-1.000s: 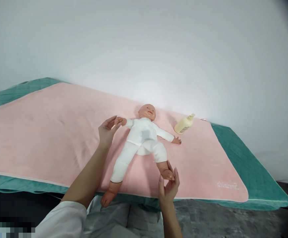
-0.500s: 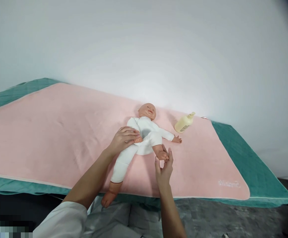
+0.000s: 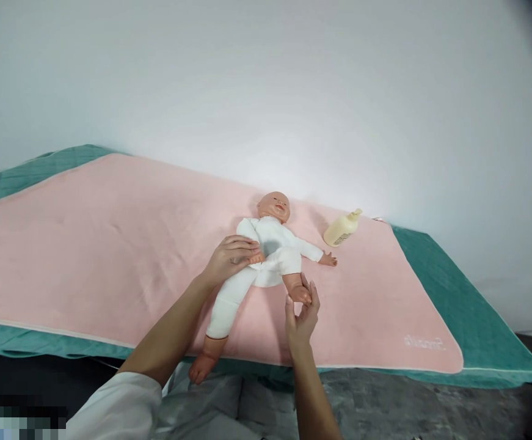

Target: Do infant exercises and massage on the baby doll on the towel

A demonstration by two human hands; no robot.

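Note:
A baby doll [image 3: 272, 229] in a white cloth suit lies on its back, head toward the wall. My left hand [image 3: 231, 256] curls over the doll's forearm at its belly; the doll's small hand shows below my fingers. The doll's raised, bent leg ends in a bare foot [image 3: 300, 293], which my right hand [image 3: 303, 318] grips between thumb and fingers. Its other leg [image 3: 224, 311] stretches toward me, with the foot past the mat's front edge.
Beyond the doll's outstretched hand, a pale yellow pump bottle [image 3: 341, 230] stands on the pink mat [image 3: 87, 244]. Under the mat is a green padded cover [image 3: 458, 287]. A white wall [image 3: 266, 91] rises behind, and grey floor [image 3: 385, 403] shows in front.
My right hand and the doll's foot have shifted down slightly toward me. My left hand stays on the doll's forearm.

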